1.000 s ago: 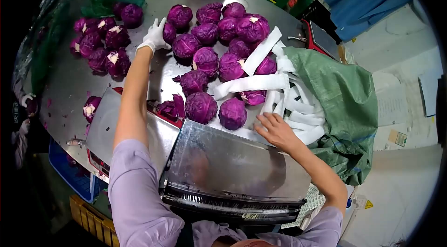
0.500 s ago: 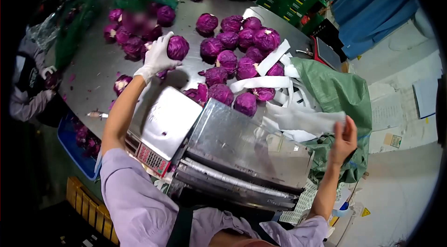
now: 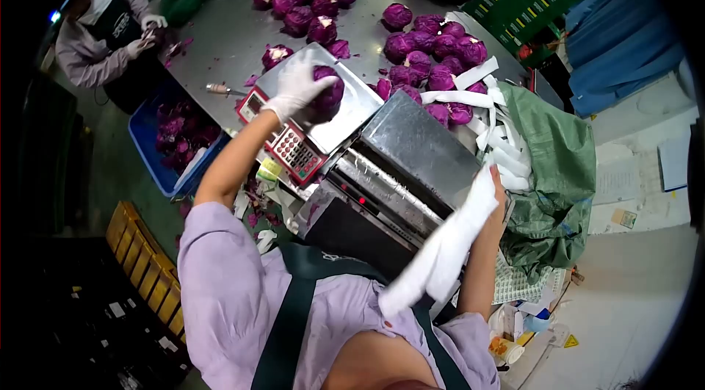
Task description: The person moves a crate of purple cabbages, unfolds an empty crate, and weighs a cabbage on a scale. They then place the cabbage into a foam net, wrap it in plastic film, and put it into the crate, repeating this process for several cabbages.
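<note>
Steel table (image 3: 220, 30) carries heaped red cabbages (image 3: 429, 48) and a knife (image 3: 219, 89); green sack (image 3: 554, 162), blue crate (image 3: 147, 146) and yellow crate (image 3: 143, 265) stand alongside.

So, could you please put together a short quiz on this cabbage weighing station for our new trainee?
1. Multiple choice: what does the gloved left hand hold at the scale? A) a carrot B) a purple cabbage C) a bottle
2. True or false: the right hand wears a glove too.
3. Fill in: the right hand's grip is on a ___ foam sleeve.

Key: 1 B. 2 False, it is bare. 3 White.
</note>
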A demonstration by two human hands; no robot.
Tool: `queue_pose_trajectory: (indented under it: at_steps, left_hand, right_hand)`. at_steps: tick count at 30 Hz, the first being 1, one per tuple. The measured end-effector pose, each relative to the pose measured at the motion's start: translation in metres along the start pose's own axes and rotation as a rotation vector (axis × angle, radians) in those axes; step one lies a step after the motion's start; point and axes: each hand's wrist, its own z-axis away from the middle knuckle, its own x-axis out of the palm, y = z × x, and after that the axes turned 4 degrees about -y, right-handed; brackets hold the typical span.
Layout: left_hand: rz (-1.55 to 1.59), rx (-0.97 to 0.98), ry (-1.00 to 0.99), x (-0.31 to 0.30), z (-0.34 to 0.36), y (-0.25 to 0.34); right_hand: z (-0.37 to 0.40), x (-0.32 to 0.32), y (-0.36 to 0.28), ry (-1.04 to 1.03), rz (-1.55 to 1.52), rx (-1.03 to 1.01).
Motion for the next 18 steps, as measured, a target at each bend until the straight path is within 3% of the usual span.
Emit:
queue_pose_trajectory:
  at_steps: [1, 2, 3, 4, 5, 6, 7, 9, 11, 13, 14, 16, 17, 18]
  left_hand:
    - [-0.141, 0.159, 0.069, -0.017, 0.017, 0.035]
    - [0.245, 0.298, 0.073, 0.006, 0.03, 0.042]
    - [0.417, 0.119, -0.274, -0.019, 0.061, 0.092]
    - [0.968, 0.204, -0.379, 0.026, 0.083, 0.1]
    - [1.07, 0.036, -0.836, -0.018, 0.113, 0.136]
    - [1.232, 0.003, -1.119, -0.001, 0.129, 0.143]
    - [1.403, 0.19, -1.13, 0.011, 0.145, 0.152]
    - [1.452, -0.036, -1.275, 0.003, 0.162, 0.158]
    - [1.339, 0.031, -0.959, 0.025, 0.163, 0.147]
    - [1.379, -0.116, -1.089, -0.002, 0.149, 0.132]
    - [1.421, -0.188, -1.021, 0.004, 0.147, 0.126]
    - [1.369, -0.217, -0.88, -0.006, 0.128, 0.13]
    - [1.42, -0.22, -0.828, -0.005, 0.113, 0.136]
    - [1.366, -0.217, -0.823, -0.002, 0.089, 0.145]
  right_hand:
    - [-0.002, 0.016, 0.001, -0.066, -0.047, -0.018]
    - [-0.01, 0.019, 0.003, -0.033, 0.021, -0.091]
    - [-0.016, 0.02, 0.004, -0.002, 0.09, -0.16]
    - [-0.017, 0.025, 0.002, 0.058, 0.178, -0.212]
    - [-0.013, 0.038, -0.002, 0.036, 0.212, -0.258]
    - [-0.012, 0.046, -0.007, 0.014, 0.285, -0.274]
    - [-0.013, 0.05, -0.013, -0.008, 0.355, -0.296]
    - [-0.017, 0.059, -0.02, -0.025, 0.576, -0.548]
    - [-0.022, 0.055, -0.047, 0.055, 0.76, -0.639]
    - [-0.041, 0.043, -0.081, 0.238, 0.795, -0.844]
    - [-0.057, 0.027, -0.106, 0.366, 0.596, -0.839]
    - [-0.083, -0.021, -0.153, 0.505, 0.266, -0.742]
    - [-0.106, -0.078, -0.173, 0.22, 0.147, -0.596]
    - [-0.094, -0.059, -0.166, 0.387, 0.525, -0.477]
